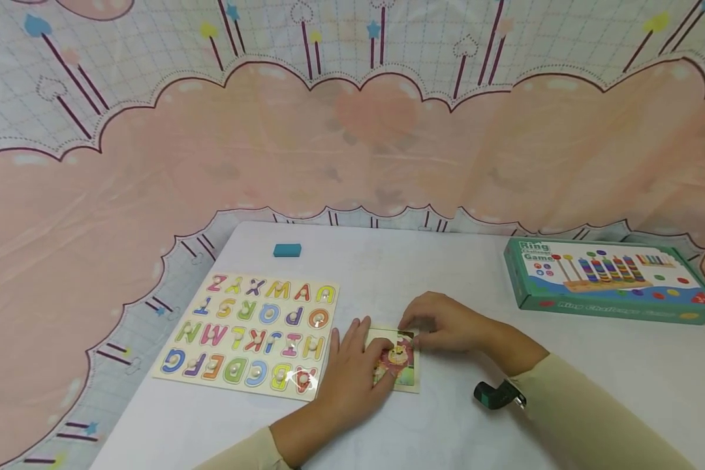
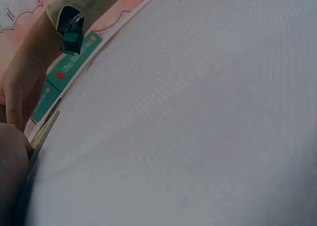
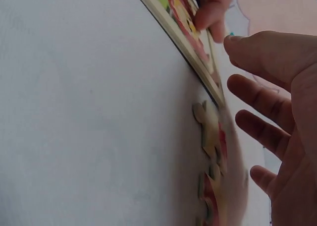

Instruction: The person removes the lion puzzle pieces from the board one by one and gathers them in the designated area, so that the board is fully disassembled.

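A small wooden picture puzzle, with a yellow-faced figure in red, lies flat on the white table. My left hand rests on its left part, index finger and thumb touching the picture and hiding some of it. At the puzzle's top right corner is my right hand, fingers loosely bent. The right wrist view shows this hand's fingers apart with nothing between them. Loose jigsaw pieces lie beside the puzzle's edge there, near the right fingers; the head view does not show them.
Left of the puzzle lies a wooden alphabet board with knobbed letters. A blue block sits behind it. A green Ring Challenge Game box stands at the back right. A dark device hangs at the right cuff.
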Motion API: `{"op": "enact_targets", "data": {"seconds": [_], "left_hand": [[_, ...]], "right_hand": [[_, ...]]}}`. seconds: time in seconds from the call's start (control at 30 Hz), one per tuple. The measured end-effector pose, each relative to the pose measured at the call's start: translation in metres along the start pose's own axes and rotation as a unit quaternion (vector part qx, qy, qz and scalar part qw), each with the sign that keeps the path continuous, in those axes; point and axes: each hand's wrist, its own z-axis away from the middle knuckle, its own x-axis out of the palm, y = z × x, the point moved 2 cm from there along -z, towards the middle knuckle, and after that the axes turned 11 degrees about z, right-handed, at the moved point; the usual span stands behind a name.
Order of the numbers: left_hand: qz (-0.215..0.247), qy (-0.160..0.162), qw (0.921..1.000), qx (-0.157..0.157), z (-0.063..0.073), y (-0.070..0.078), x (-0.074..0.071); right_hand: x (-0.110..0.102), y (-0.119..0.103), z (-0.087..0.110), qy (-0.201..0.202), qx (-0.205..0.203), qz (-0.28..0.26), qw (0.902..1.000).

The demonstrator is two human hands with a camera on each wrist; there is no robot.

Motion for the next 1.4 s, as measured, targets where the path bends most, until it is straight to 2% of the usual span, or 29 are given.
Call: {"op": "enact_targets", "data": {"seconds": [0.27,0.73,0.9,1.4], "left_hand": [[-0.004,0.002,1.0000,0.001,0.000,0.001,0.001],[-0.007,0.011,0.9999,-0.001,0.001,0.002,0.001],[-0.006,0.010,0.9999,0.000,0.001,0.001,0.002],[-0.009,0.017,0.9998,0.007,0.000,0.000,0.003]], "right_hand": [[0.007,-0.005,-0.006,-0.008,-0.008,0.052,0.9986],[0.009,-0.007,-0.008,-0.030,-0.013,0.059,0.9977],[0.009,-0.008,-0.008,-0.038,-0.001,0.059,0.9976],[0.008,-0.012,-0.008,-0.042,-0.002,0.071,0.9966]]}}
